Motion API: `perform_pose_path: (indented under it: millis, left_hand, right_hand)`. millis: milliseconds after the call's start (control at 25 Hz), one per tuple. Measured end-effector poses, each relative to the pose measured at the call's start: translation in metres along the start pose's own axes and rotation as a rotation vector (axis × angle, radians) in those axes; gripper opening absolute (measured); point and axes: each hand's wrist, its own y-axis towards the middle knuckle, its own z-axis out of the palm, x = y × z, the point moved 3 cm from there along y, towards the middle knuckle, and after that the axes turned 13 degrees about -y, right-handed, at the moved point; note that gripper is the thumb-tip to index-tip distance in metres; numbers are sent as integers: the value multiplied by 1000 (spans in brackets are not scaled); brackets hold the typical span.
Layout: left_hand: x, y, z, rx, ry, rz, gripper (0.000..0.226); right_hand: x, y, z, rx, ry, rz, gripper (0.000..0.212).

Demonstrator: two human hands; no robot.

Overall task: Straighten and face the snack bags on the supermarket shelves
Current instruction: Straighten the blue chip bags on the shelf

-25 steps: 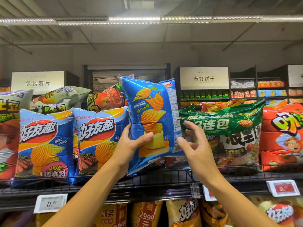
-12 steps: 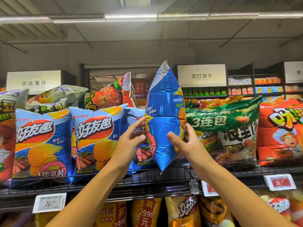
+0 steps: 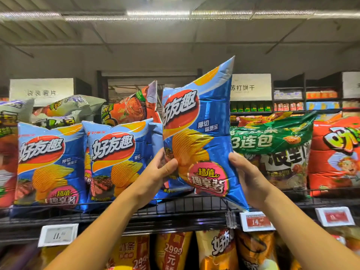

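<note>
Both hands, left hand and right hand, have their fingers closed around a blue chip bag, held tilted above the wire shelf. Slick, puffy foil might slip, or topple neighbouring bags when set down.

The chip bag is shiny blue with a red oval logo, white lettering, orange ridged chips and a pink badge. Next to it, a green multipack with white text and a red-orange bag.
</note>
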Motion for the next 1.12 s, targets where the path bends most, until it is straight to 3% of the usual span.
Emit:
perform_pose_path:
  millis: [80,200,280,400,520,680,760,960,1120]
  left_hand:
    - [2,0,3,-29,10,-2,81]
    - [-2,4,3,-194,68,65,71]
    - [-6,4,6,-299,165,82,88]
    - [-8,4,17,-340,302,93,104]
    - [-12,5,15,-277,287,100,88]
    - [-11,4,2,-270,294,74,84]
    - [-6,3,-1,-300,315,78,85]
    - [15,6,-12,-298,336,6,76]
    - [24,8,-15,-297,334,-16,72]
  right_hand:
    - [-2,0,-7,-18,9,11,64]
    - [-11,6,-28,-222,-150,56,53]
    - [-18,9,-39,-348,-313,99,52]
    - [-25,9,-38,-327,-455,120,72]
    - [-23,11,-40,-328,-519,59,87]
    - [-22,15,-51,-341,-624,59,101]
    - [-26,17,-53,-345,-721,82,97]
    - [-41,19,-60,-312,-762,98,66]
    - [-53,18,-67,-309,-723,124,78]
